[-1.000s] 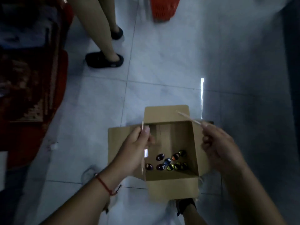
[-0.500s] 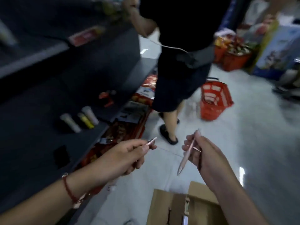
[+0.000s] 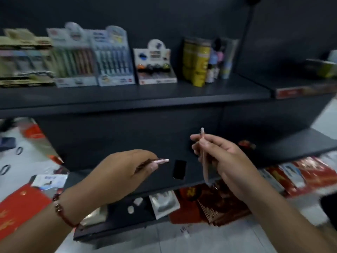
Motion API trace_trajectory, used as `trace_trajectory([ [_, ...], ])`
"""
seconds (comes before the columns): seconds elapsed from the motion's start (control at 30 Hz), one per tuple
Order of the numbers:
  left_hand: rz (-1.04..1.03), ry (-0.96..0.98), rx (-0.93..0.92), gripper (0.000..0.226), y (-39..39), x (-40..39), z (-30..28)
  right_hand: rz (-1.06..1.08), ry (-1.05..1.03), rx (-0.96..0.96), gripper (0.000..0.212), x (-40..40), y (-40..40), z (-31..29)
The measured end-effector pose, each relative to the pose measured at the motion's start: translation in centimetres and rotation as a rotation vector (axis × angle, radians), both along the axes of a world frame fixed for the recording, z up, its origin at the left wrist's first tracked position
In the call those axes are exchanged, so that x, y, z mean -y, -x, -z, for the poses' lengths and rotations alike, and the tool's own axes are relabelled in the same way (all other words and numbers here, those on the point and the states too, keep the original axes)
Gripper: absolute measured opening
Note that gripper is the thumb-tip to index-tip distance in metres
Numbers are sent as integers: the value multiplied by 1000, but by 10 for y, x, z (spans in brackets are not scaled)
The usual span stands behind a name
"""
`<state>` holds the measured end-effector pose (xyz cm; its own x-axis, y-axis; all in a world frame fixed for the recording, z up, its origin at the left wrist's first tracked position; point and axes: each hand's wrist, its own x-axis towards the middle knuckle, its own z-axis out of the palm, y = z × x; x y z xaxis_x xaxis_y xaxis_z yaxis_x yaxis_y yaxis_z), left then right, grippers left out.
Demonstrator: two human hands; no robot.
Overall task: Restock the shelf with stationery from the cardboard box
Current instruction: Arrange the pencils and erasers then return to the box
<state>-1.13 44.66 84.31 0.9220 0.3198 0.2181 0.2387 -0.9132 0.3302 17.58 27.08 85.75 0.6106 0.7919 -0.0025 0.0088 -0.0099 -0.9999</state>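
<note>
Left hand, fingers curled round a pink pen, only the pen's tip poking out past the fingertips and pointing right. Red bead bracelet on that wrist. Red packets down low at the far left.

Up on the top dark shelf, from the left: blurry card packs, then two display boxes of pens standing side by side, then a small display box with round dark things in it, then a yellow pack with small bottles just beside it.

Lower shelf behind both hands, with a small black thing lying on it between the hands. Cannot tell what that is.

Right hand, pinching a second pink pen with thumb and fingers. Pen standing almost straight up, white end on top above the fingers, point hanging down below the palm. Both pens out in front of the shelves, not yet on either one.

More red packs under the lower shelf at the right. Grey floor tiles at the bottom. No cardboard box in sight.
</note>
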Motion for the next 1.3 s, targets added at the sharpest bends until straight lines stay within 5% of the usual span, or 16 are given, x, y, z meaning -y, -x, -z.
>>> trace_trajectory([
  [0.23, -156, -26, 223, 43, 46, -178, -22, -163, -232, 45, 24, -219, 3, -45],
  [0.57, -245, -127, 166, 40, 12, -383, -38, -48, -311, 14, 13, -456, -16, -74],
  [0.77, -301, -101, 90, 52, 6, -436, -47, -10, -378, 311, 23, -520, -31, -84],
  [0.9, -272, -215, 27, 40, 7, -459, -53, 1, -417, 497, 19, -544, -32, -96],
  [1.07, -177, -293, 37, 41, 11, -484, -54, 18, -260, 888, 17, -563, -31, -94],
  [1.3, -87, -166, 237, 34, 18, -497, -44, 79, -143, 963, 16, -573, -29, -89],
])
